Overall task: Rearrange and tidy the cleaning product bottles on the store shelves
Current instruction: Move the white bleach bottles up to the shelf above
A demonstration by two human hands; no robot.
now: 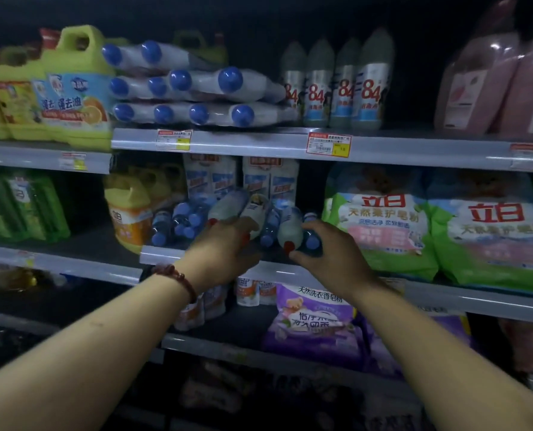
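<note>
On the middle shelf [305, 270] lie several blue-capped white bottles [178, 220], caps toward me. My left hand [224, 253] grips two white bottles [243, 206] at their near ends. My right hand [330, 253] is closed over a blue-capped bottle [313, 239], next to a white bottle [290, 228]. On the upper shelf [259, 146] a stack of blue-capped bottles [196, 94] lies on its side beside upright "84" bottles [340, 85].
Yellow jugs [72, 88] stand upper left, an orange-label jug [128, 213] left of my hands, white pouches [240, 178] behind them. Green powder bags [430, 231] sit to the right, purple bags [315, 318] below, pink packs [492, 82] upper right.
</note>
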